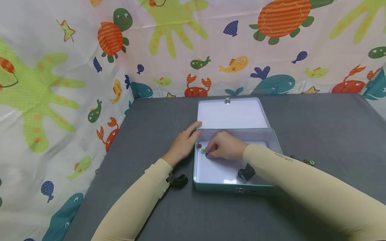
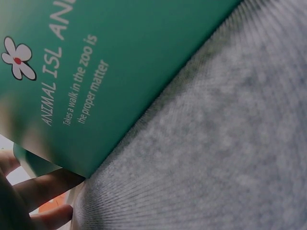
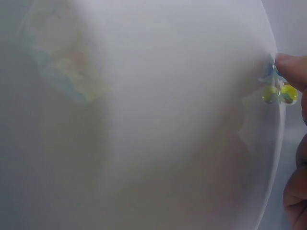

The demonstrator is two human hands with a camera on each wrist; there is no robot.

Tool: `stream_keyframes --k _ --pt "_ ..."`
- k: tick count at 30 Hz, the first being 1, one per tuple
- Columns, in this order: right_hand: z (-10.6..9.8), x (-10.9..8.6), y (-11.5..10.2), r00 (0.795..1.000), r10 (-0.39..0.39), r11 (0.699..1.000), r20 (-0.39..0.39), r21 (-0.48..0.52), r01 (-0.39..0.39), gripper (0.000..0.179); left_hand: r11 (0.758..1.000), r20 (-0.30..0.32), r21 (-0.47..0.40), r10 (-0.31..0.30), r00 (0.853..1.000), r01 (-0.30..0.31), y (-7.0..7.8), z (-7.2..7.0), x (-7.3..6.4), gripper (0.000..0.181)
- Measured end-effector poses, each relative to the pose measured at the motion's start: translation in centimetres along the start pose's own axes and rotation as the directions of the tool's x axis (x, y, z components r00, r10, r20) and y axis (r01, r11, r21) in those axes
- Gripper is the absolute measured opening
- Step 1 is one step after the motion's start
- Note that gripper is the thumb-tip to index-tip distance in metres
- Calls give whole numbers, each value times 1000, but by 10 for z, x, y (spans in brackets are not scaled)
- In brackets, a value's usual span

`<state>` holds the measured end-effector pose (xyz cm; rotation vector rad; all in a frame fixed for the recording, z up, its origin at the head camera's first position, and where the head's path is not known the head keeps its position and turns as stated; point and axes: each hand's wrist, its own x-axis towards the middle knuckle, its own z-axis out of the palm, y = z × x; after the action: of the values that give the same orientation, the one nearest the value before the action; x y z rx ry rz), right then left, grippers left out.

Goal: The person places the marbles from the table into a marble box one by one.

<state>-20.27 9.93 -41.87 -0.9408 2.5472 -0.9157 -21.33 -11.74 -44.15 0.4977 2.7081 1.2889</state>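
A metal tin box, green outside and white inside, stands with its lid swung back. Inside it, my right hand reaches to the left end and pinches a small blue glass marble low at the floor. Beside that one lie a yellow-green marble and a brown marble. My left hand rests against the box's back left corner, its fingers extended at the lid hinge; in the left wrist view, fingers touch the green box corner.
Right of the box, partly behind my right sleeve, several small marbles lie on the grey tabletop. Black wrist cameras hang at both wrists. A cloth printed with sea animals hangs behind and to the left.
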Motion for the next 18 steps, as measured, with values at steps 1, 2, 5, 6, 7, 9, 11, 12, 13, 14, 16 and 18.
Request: stream_keyframes --k 1,2,5,6,7,9,11,12,13,14,16,18 --pt "1 0 0 1000 -4 1000 -5 1 4 11 1000 2 -1 1 1000 -1 0 0 0 55" --pt "1 1 0 1000 -5 1000 -9 1 5 11 1000 2 -1 3 1000 -3 0 -1 0 55" --pt "2 1 1 1000 2 1000 -24 -1 -2 10 1000 4 0 10 1000 -10 -1 0 0 55" --pt "2 1 1 1000 5 1000 -28 -6 -5 8 1000 3 0 11 1000 -11 -1 0 -1 55" --pt "2 1 2 999 10 1000 -34 -11 -10 8 1000 2 -1 11 1000 -11 -1 0 -1 55" --pt "3 0 2 999 30 999 -42 -27 -31 7 1000 0 0 11 1000 -11 -1 0 -1 55" --pt "3 -1 2 998 52 998 -46 -42 -54 9 1000 0 -1 7 1000 -7 -1 1 -1 56" --pt "3 -2 2 997 61 997 -48 -50 -63 10 1000 -1 -4 4 1000 -4 -1 1 -1 56" --pt "3 -2 2 996 68 996 -49 -56 -71 11 1000 0 -6 3 1000 -3 -1 1 -1 56" --pt "4 -2 2 996 69 995 -50 -65 -72 11 1000 1 -8 1 1000 -1 -1 1 -1 56" --pt "4 -1 3 996 64 994 -57 -85 -69 10 1000 1 -11 -2 1000 2 -1 1 0 57" --pt "5 0 4 996 59 992 -64 -105 -66 10 1000 0 -9 -4 1000 4 -1 1 0 56"
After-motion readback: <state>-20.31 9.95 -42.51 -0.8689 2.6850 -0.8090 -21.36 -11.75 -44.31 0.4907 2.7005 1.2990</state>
